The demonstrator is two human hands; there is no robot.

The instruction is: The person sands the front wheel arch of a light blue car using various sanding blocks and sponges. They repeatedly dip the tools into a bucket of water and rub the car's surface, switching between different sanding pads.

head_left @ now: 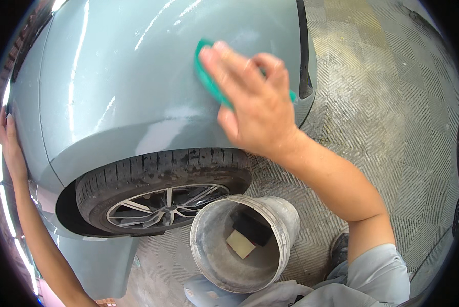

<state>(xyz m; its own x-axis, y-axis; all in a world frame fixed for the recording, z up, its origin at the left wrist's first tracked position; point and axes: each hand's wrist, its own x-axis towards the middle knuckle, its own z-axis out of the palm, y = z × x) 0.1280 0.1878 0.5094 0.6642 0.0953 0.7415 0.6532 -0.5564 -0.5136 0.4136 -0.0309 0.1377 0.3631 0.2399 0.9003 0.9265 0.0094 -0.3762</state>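
Under the fingers of my right hand (257,94), a thin green pad (209,77) lies against the pale blue-grey car fender (137,77), above the wheel arch. The hand and pad are slightly smeared by motion, and most of the pad is hidden beneath the fingers. Whether it is cloth or sponge I cannot tell. Far to the left, my left hand (13,148) rests against the car body with its fingers stretched out and no object in it. Light reflections and a few whitish patches (160,135) show on the paint near the arch.
Below the arch is a black tyre (163,166) with a spoked rim (168,207). Close to my legs stands a worn bucket (204,250) holding a yellowish block (240,244) and a black block (252,227). Patterned floor tiles (362,117) extend to the right.
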